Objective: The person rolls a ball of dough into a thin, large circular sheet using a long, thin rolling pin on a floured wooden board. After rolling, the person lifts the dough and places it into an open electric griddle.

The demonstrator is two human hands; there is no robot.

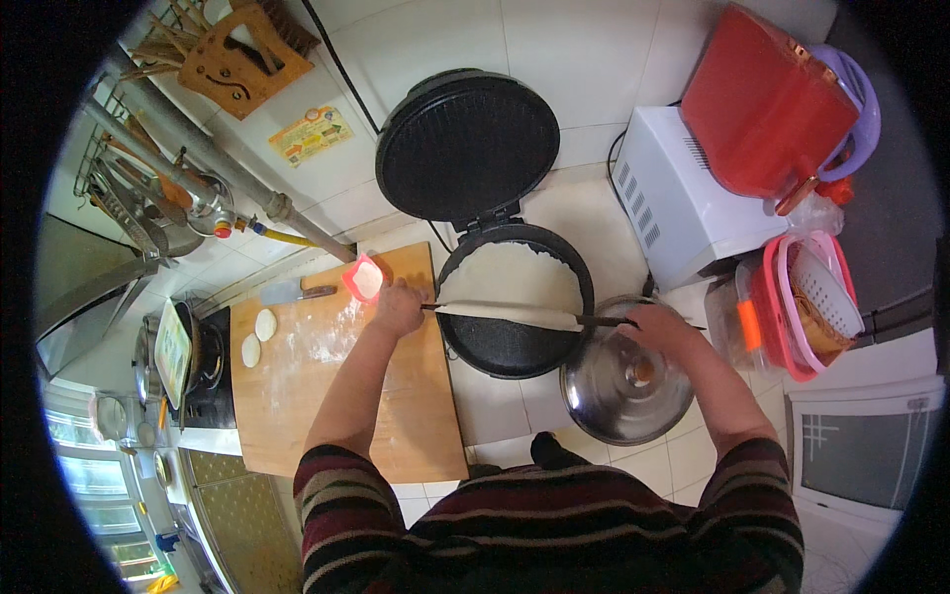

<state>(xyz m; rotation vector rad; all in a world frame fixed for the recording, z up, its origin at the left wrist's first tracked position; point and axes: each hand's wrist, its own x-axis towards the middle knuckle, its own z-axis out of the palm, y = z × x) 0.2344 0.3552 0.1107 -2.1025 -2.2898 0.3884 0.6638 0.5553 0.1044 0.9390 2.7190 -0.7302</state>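
Observation:
Both my hands grip a thin dark rolling pin (601, 321), held level across an electric griddle pan (512, 356). My left hand (399, 308) has its left end, beside the griddle's rim. My right hand (659, 327) grips it near the right end, above a metal lid. A thin sheet of dough (512, 278) covers the far part of the round cooking plate, and its near edge is wrapped over the pin. In front of the pin the black plate shows bare. The griddle's upper lid (467, 145) stands raised against the wall.
Left is a wooden board (401, 416) with flour, two dough rounds (258, 338), a cleaver (286, 292) and a pink flour container (364, 278). The metal lid (627, 401) lies right. A white appliance (660, 185) and stacked baskets (809, 304) stand farther right. Pipes (245, 174) run upper left.

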